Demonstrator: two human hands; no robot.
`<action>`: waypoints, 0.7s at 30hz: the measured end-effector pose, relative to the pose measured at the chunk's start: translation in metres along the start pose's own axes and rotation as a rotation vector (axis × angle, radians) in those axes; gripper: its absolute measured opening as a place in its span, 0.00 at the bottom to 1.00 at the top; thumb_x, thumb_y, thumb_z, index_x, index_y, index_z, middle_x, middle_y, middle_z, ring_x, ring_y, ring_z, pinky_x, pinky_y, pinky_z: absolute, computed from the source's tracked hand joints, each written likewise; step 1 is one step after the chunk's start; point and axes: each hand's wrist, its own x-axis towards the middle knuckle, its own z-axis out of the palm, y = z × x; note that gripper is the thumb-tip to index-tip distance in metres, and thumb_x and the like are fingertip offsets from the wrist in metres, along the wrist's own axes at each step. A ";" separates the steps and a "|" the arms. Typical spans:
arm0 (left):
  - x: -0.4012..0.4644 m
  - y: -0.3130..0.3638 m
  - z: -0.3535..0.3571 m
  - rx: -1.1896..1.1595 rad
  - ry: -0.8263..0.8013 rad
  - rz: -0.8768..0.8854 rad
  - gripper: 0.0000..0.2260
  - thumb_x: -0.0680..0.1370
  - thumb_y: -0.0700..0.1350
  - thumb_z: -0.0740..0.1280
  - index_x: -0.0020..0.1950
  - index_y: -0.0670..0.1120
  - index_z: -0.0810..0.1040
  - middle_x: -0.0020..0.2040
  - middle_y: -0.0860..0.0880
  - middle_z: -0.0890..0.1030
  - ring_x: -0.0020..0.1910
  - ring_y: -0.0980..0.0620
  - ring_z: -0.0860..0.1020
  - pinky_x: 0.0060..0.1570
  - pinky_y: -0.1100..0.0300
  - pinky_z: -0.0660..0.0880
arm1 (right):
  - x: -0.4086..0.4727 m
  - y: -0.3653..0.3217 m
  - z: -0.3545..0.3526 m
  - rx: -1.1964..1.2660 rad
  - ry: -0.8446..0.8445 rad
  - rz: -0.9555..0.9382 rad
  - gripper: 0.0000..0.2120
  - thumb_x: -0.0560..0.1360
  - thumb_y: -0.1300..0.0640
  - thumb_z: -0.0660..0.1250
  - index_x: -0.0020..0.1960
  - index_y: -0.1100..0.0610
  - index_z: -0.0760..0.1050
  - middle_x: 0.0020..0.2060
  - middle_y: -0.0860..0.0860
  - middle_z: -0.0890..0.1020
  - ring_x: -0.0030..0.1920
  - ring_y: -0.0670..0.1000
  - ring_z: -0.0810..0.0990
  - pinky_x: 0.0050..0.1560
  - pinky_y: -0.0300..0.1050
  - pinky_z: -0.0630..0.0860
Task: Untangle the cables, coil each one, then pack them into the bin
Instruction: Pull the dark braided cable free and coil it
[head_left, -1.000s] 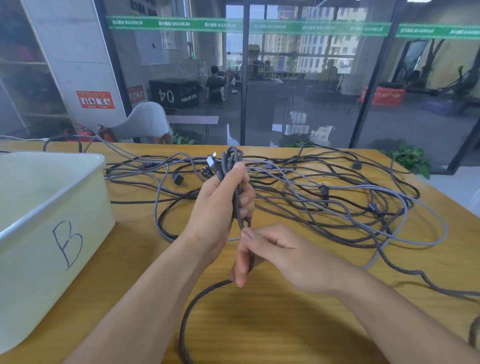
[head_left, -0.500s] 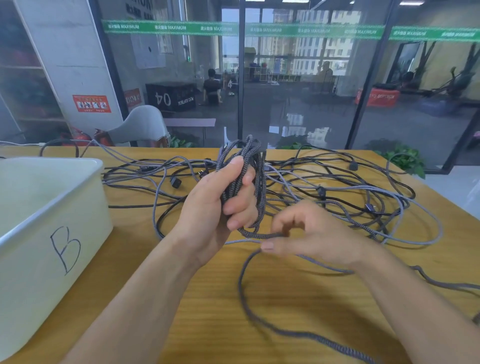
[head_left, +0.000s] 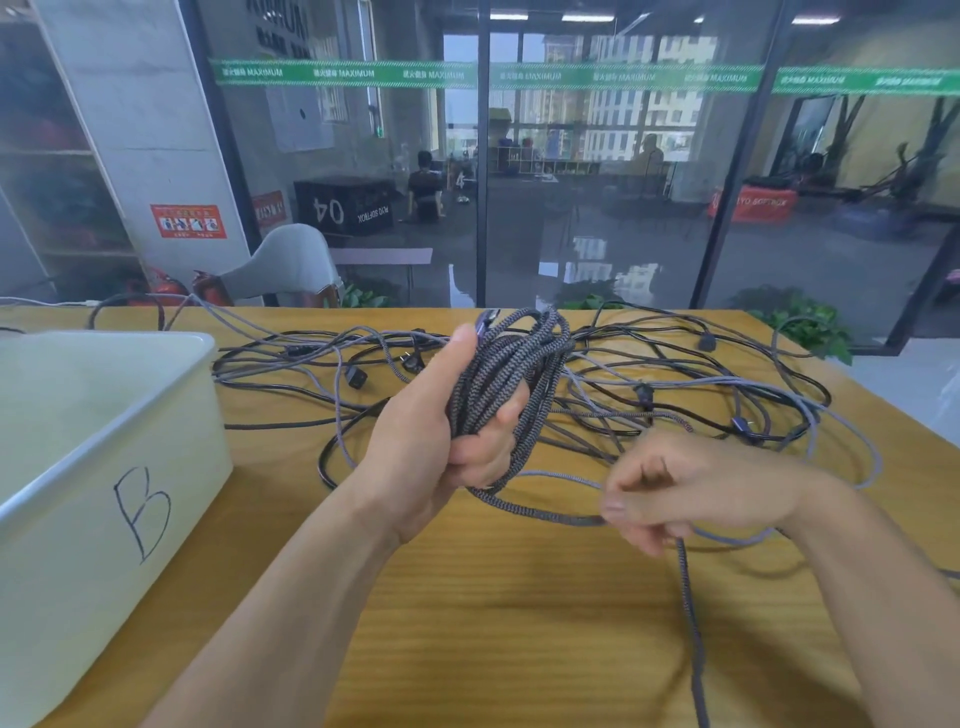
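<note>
My left hand (head_left: 441, 431) is raised above the wooden table (head_left: 519, 623) and grips a coil of braided grey-black cable (head_left: 511, 374), several loops thick. A loose strand runs from the coil's bottom to my right hand (head_left: 685, 488), which pinches it low and to the right. From there the free tail (head_left: 691, 623) drops toward the table's near edge. Behind both hands lies a tangle of black and grey cables (head_left: 675, 395) with plugs. A white bin (head_left: 104, 467) marked "B" stands at the left, nothing visible inside.
A glass wall runs behind the table's far edge. A grey chair (head_left: 291, 265) stands beyond the far left corner, and green plants (head_left: 800, 322) sit past the far right corner. Bare wood lies between my forearms.
My left hand lifted the coil higher and gained another loop. My right hand swung out to the right and downward, drawing the strand with it. The free tail shifted rightward.
</note>
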 end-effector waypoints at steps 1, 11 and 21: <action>0.000 0.000 -0.001 0.018 0.004 -0.001 0.27 0.84 0.61 0.52 0.34 0.46 0.72 0.22 0.52 0.57 0.22 0.53 0.51 0.32 0.49 0.48 | 0.001 0.002 0.001 -0.027 -0.022 0.059 0.26 0.80 0.39 0.67 0.39 0.62 0.79 0.31 0.51 0.82 0.30 0.52 0.71 0.36 0.37 0.71; 0.000 -0.006 -0.005 0.115 -0.220 0.030 0.21 0.80 0.58 0.59 0.34 0.47 0.75 0.21 0.53 0.60 0.21 0.53 0.54 0.28 0.51 0.50 | 0.002 0.015 -0.004 -0.123 0.204 0.527 0.25 0.79 0.35 0.66 0.38 0.56 0.73 0.27 0.49 0.70 0.27 0.50 0.72 0.40 0.48 0.82; 0.006 -0.027 0.007 0.465 -0.248 -0.079 0.22 0.83 0.57 0.58 0.37 0.44 0.75 0.25 0.48 0.65 0.24 0.52 0.59 0.25 0.64 0.58 | 0.004 0.004 -0.010 0.166 0.938 0.258 0.18 0.76 0.43 0.75 0.40 0.55 0.75 0.25 0.41 0.67 0.25 0.44 0.66 0.34 0.42 0.78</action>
